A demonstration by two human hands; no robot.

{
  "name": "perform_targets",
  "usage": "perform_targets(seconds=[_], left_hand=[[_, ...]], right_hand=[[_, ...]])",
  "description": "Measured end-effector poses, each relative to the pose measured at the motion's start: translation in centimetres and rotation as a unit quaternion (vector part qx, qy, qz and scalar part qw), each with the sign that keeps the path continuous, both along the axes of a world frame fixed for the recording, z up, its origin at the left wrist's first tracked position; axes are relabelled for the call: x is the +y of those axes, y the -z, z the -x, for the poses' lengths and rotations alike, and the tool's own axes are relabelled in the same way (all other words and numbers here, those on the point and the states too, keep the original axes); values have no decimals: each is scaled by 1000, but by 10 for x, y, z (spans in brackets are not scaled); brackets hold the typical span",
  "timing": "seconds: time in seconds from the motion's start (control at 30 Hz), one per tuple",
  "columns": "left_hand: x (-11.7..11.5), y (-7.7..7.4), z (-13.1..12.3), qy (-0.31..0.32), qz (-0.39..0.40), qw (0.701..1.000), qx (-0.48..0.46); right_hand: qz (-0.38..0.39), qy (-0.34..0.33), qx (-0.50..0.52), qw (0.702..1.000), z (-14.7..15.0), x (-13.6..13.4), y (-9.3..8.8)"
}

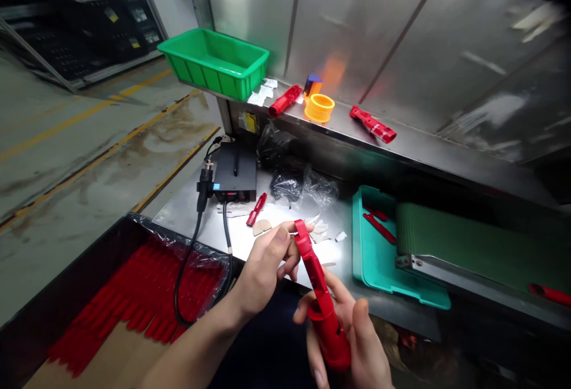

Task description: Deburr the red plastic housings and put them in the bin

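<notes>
A long red plastic part (322, 306) is held between both hands, just in front of the steel workbench (187, 213). My right hand (352, 335) is wrapped round its thick lower end. My left hand (267, 264) pinches its thin upper tip with thumb and fingers. Another small red part (257, 209) lies on the bench beyond my left hand, next to pale scraps (262, 226).
A black control box (235, 172) with a cable (190, 270) stands on the bench. A box of stacked red parts (138, 300) sits lower left. A teal tray (379, 252) meets a green conveyor (468, 240) on the right. The shelf holds a green bin (214, 62), orange ring (319, 107) and red parts (373, 124).
</notes>
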State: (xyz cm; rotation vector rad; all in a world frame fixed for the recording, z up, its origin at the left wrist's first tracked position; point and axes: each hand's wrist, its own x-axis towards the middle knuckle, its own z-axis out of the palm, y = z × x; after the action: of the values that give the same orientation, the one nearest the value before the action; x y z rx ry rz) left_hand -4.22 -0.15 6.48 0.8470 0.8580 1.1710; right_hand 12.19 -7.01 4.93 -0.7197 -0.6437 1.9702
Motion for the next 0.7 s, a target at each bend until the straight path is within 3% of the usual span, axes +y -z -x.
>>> perform_targets(seconds=[0.2,0.47,0.7], left_hand=[[6,1,-9,6,-13,1000,10],[10,-7,-21,9,-22,998,60],[9,-12,-32,-50,-37,997,36]], right_hand=[[2,6,10,1000,-10,7,1],[28,48,-67,996,-20,11,-3],[54,33,-38,997,-27,18,0]])
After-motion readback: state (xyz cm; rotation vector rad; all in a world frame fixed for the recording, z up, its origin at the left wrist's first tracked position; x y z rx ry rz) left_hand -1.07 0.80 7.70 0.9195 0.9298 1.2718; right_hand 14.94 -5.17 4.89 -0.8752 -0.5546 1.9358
